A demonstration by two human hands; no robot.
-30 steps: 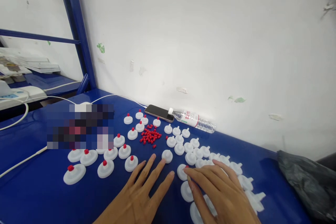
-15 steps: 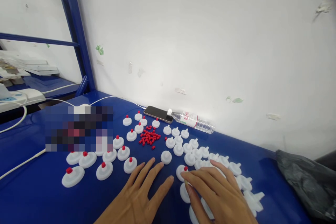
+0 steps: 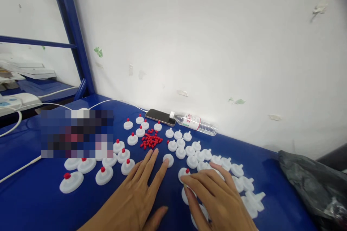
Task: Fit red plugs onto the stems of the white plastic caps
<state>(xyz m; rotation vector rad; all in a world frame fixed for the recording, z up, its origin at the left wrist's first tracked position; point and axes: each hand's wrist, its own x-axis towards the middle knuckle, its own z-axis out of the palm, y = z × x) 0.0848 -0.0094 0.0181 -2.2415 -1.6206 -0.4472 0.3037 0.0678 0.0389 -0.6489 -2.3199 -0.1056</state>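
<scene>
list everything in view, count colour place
red-capped discs: over ten, white, mostly left
uncapped discs: about twenty, white, mostly right
loose caps: many, red, centre
smartphone: one, black, near wall
plastic bottle: one, clear, near wall
cables: several, white, left
power strip: one, white, left
stacked pieces: several, white, far left
plastic bag: one, dark, right
frame: one, blue, left
blurred patch: one, multicoloured, left
table: one, blue, beneath
wall: one, white, behind
left hand: one, bottom centre
right hand: one, lower right

The blue worktop (image 3: 35,202) carries red-capped white discs (image 3: 71,182), a heap of small red caps (image 3: 151,140) and many uncapped white discs (image 3: 192,161). Along its wall side lie a dark-screened phone (image 3: 160,117) and a clear bottle (image 3: 194,122) on its side, with a dark plastic bag (image 3: 306,184) at the right.
</scene>
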